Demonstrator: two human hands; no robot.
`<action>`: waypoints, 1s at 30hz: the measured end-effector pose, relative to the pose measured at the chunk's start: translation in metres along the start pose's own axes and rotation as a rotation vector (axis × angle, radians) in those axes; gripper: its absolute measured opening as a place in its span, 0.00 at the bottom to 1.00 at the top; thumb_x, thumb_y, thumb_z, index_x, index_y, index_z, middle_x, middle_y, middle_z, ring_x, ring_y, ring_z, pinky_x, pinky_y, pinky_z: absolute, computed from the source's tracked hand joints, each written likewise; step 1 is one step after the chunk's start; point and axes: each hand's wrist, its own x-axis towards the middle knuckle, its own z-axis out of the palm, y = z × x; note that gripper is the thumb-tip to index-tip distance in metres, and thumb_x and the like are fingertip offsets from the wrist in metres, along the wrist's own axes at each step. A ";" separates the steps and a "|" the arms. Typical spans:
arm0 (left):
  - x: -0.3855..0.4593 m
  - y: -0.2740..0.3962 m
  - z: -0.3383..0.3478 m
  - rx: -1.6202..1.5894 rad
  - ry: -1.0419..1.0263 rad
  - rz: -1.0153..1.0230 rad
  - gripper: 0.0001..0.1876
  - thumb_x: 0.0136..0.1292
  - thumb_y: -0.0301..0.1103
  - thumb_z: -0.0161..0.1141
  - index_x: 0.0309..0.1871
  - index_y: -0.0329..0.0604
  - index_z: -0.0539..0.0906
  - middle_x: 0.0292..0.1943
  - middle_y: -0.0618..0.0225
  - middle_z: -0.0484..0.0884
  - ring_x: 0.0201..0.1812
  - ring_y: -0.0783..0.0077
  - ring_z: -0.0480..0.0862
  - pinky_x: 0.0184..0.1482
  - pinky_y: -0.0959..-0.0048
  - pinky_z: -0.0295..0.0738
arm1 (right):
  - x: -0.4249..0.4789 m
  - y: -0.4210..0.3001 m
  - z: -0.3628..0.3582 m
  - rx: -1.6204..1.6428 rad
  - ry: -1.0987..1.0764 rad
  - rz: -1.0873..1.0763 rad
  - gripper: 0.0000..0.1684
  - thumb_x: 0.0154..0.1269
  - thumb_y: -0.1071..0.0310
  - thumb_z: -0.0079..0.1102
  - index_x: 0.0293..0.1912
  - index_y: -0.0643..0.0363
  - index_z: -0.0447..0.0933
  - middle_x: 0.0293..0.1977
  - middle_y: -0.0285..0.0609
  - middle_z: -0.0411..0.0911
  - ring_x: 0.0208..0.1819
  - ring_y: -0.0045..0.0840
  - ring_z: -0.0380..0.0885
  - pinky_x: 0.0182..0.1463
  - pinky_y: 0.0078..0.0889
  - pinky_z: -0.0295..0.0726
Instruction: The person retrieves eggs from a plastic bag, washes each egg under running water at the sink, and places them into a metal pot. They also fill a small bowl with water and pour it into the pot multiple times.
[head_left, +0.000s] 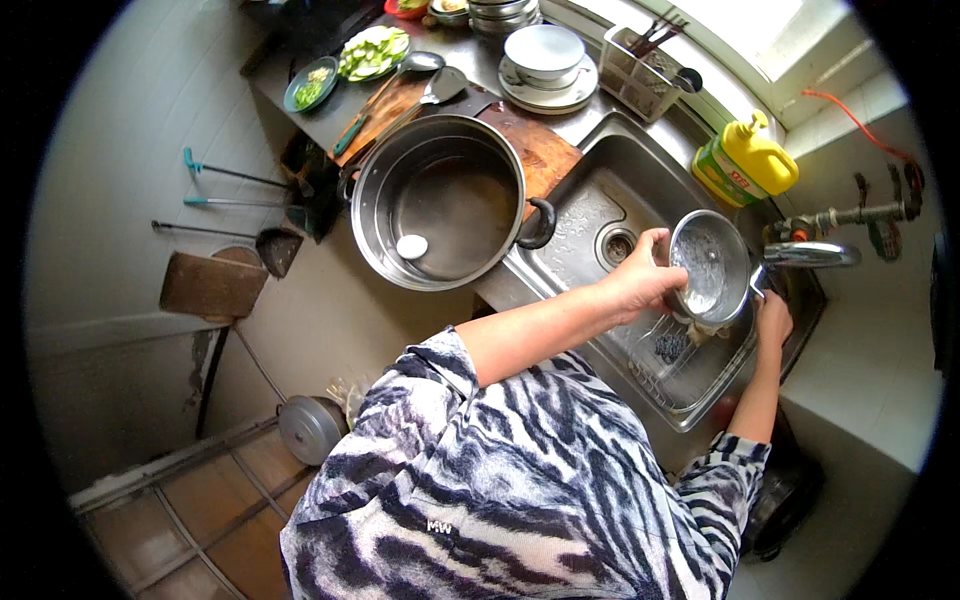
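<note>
My left hand (649, 277) grips the rim of a metal bowl (709, 262), tilted over the sink (581, 225). Clear water seems to glisten inside it. Beside the bowl's right edge, my right hand (772, 319) is closed near a bent shiny metal piece below the chrome faucet (810, 255). Its fingertips are hidden, so what it grips is unclear. Left of the sink stands a large steel pot (457, 202) with dark handles. Some liquid appears to lie in it, along with a small white round object (412, 247).
A wire rack (660, 375) with a dark scrubber sits in the sink. Behind are a yellow detergent bottle (746, 161), a utensil basket (637, 82) and stacked bowls and plates (544, 60). A ladle and spatula lie on a wooden board (397, 109), near sliced vegetables (373, 52).
</note>
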 end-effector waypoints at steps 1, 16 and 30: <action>-0.003 -0.001 -0.004 -0.002 0.004 -0.009 0.42 0.48 0.23 0.61 0.67 0.48 0.52 0.45 0.62 0.73 0.42 0.66 0.78 0.35 0.59 0.81 | -0.003 -0.006 -0.004 -0.005 0.083 -0.022 0.12 0.63 0.61 0.57 0.45 0.55 0.79 0.40 0.45 0.80 0.45 0.43 0.76 0.47 0.47 0.73; -0.062 0.013 -0.039 -0.037 0.087 0.159 0.43 0.50 0.24 0.62 0.69 0.48 0.50 0.46 0.61 0.72 0.42 0.69 0.77 0.36 0.66 0.80 | -0.099 -0.145 -0.132 1.537 -0.437 -0.144 0.35 0.71 0.41 0.42 0.61 0.62 0.67 0.24 0.30 0.72 0.18 0.08 0.66 0.22 0.10 0.64; -0.123 0.041 -0.089 0.150 0.199 0.495 0.42 0.62 0.45 0.64 0.72 0.43 0.50 0.65 0.54 0.62 0.60 0.66 0.71 0.56 0.70 0.71 | -0.069 -0.232 -0.173 1.175 -0.478 -0.407 0.16 0.63 0.73 0.48 0.49 0.68 0.73 0.31 0.35 0.75 0.28 0.13 0.70 0.32 0.18 0.69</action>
